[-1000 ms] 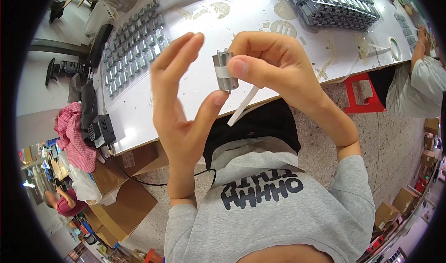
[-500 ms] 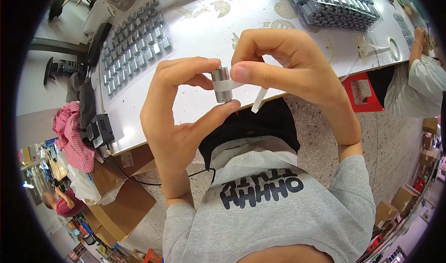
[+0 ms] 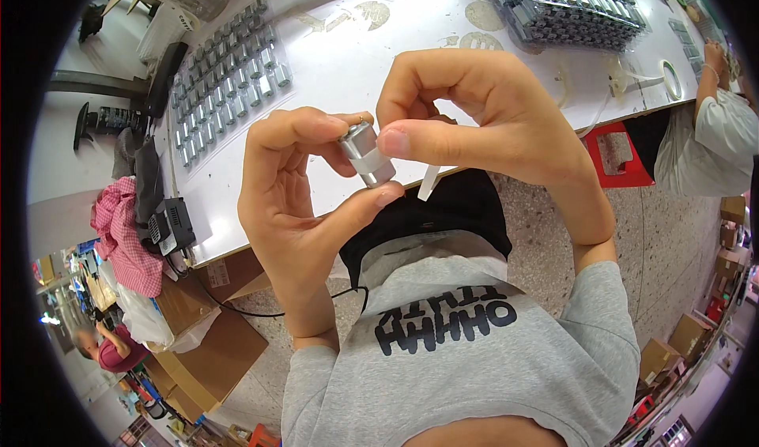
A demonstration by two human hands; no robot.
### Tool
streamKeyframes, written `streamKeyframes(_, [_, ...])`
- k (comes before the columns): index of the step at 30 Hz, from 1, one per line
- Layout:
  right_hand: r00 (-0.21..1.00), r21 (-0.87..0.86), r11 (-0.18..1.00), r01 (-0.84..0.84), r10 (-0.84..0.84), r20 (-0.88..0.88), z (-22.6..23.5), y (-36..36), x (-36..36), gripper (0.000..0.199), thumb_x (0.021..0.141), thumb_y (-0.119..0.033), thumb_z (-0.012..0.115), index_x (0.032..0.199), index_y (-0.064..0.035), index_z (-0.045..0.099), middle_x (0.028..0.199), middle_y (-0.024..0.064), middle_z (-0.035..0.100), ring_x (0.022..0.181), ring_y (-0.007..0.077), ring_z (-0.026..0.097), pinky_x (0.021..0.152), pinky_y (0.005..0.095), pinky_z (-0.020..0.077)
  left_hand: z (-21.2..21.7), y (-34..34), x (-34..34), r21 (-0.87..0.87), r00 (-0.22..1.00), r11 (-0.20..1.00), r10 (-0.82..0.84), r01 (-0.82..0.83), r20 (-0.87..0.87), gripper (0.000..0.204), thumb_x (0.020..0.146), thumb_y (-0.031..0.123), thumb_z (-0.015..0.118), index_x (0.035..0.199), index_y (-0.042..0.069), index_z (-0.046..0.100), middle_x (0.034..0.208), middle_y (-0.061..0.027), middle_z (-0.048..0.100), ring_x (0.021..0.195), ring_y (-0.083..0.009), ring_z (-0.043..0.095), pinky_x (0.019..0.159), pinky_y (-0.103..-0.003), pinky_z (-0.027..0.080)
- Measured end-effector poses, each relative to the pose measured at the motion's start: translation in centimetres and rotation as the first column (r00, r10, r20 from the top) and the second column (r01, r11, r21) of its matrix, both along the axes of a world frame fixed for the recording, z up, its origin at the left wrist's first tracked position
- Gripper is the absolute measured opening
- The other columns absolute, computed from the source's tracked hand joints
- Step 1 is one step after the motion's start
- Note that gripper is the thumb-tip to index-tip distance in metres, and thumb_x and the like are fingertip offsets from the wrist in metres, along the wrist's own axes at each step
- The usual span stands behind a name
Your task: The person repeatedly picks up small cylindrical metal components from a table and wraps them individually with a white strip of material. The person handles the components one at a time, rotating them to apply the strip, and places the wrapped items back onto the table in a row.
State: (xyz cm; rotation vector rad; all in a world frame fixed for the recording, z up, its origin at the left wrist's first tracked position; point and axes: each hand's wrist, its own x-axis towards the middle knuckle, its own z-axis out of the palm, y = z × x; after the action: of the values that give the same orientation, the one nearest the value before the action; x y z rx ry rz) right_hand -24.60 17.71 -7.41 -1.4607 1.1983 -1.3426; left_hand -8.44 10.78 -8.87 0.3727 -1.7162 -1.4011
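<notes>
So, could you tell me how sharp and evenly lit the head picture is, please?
Head view: the hands, left and right, and the metal cylinder are sharp; the white table is bright, nearly washed out; fisheye bends its edge; black corners ring the picture; the far floor lower left is blurred.

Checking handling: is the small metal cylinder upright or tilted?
Tilted: the metal cylinder leans top-left to bottom-right, pinched between left hand and right hand.

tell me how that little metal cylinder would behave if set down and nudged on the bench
The metal cylinder looks round and smooth, so on its side it would probably roll. It seems rigid and likely dense for its size. The white strip hanging off it looks floppy.
</notes>
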Motion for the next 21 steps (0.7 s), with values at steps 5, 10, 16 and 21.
streamKeyframes(5, [1.0, -0.049, 0.998, 0.028, -0.029, -0.011, -0.2, -0.1, 0.1, 0.016, 0.078, -0.016, 0.059, 0.077, -0.0001, 0.057, 0.063, 0.0001, 0.053, 0.056, 0.0062, 0.044, 0.052, 0.0206, 0.0359, 0.2, 0.1, 0.0, 0.035, 1.0, 0.999, 0.025, -0.026, 0.018, 0.048, 0.054, -0.005, 0.073, 0.095, 0.002, 0.051, 0.09, -0.0059, 0.055, 0.072, -0.0102, 0.049, 0.069, -0.021, 0.039])
streamKeyframes(10, [0.993, -0.067, 0.993, 0.098, -0.103, -0.066, 0.3, 0.3, 0.2, 0.008, 0.076, -0.008, 0.061, 0.074, -0.0026, 0.056, 0.063, -0.0044, 0.047, 0.056, 0.0029, 0.038, 0.048, 0.0175, 0.0294, 0.1, 0.0, -0.2, -0.069, 0.992, 0.992, 0.106, -0.101, 0.074, 0.048, 0.053, -0.005, 0.074, 0.095, 0.002, 0.052, 0.088, -0.0049, 0.055, 0.07, -0.0096, 0.048, 0.066, -0.021, 0.039])
streamKeyframes(16, [0.985, -0.092, 0.991, 0.102, -0.114, -0.126, 0.7, 0.3, 0.0, 0.008, 0.075, -0.009, 0.061, 0.073, -0.003, 0.056, 0.063, -0.0033, 0.049, 0.056, 0.0031, 0.04, 0.048, 0.0174, 0.03, -0.1, -0.3, -0.1, -0.164, 0.992, 0.98, 0.122, -0.113, 0.045, 0.049, 0.052, -0.003, 0.076, 0.095, 0.003, 0.052, 0.087, -0.0045, 0.054, 0.067, -0.009, 0.047, 0.062, -0.02, 0.038])
streamKeyframes(21, [0.991, -0.152, 0.987, 0.041, -0.06, -0.12, 0.0, -0.2, -0.2, 0.011, 0.078, -0.011, 0.061, 0.076, -0.0018, 0.056, 0.066, -0.0029, 0.051, 0.058, 0.0038, 0.042, 0.05, 0.018, 0.0323, 0.1, 0.1, -0.1, -0.092, 0.994, 0.99, 0.107, -0.106, 0.007, 0.048, 0.052, -0.003, 0.076, 0.094, 0.003, 0.051, 0.086, -0.0049, 0.055, 0.067, -0.0089, 0.047, 0.062, -0.019, 0.038])
